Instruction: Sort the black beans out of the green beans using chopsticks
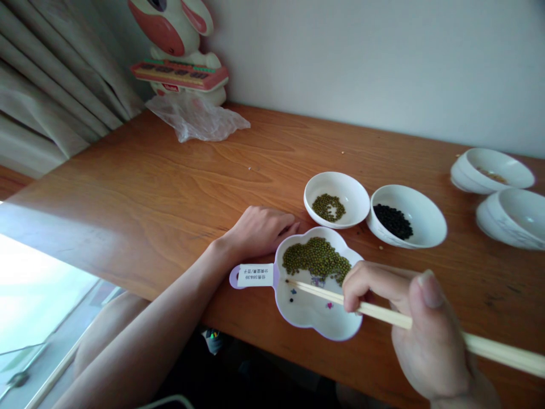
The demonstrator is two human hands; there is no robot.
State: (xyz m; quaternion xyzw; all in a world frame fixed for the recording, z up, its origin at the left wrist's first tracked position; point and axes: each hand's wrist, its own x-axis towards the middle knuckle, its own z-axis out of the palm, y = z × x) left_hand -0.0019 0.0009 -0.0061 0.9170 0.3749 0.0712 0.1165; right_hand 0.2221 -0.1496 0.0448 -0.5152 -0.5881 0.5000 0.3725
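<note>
My right hand (413, 324) grips a pair of pale wooden chopsticks (378, 312), which slant left into a white dish with a purple rim (298, 325). Their tips lie close together beside a small dark speck; whether they pinch it I cannot tell. Green mung beans (317, 258) are heaped along the dish's far side. A single black bean (291, 300) lies near the printed marks on its floor. On the table beyond the dish's labelled handle (255, 275) rests my left hand (261, 230), its fingers curled in loosely and partly hidden.
Behind the dish stand a white bowl with mung beans (336, 182) and a bowl with black beans (426, 218). More white bowls (515, 218) stand at the right, in stacks. A crumpled plastic bag (200, 119) and a toy keyboard figure (183, 74) sit at the back left.
</note>
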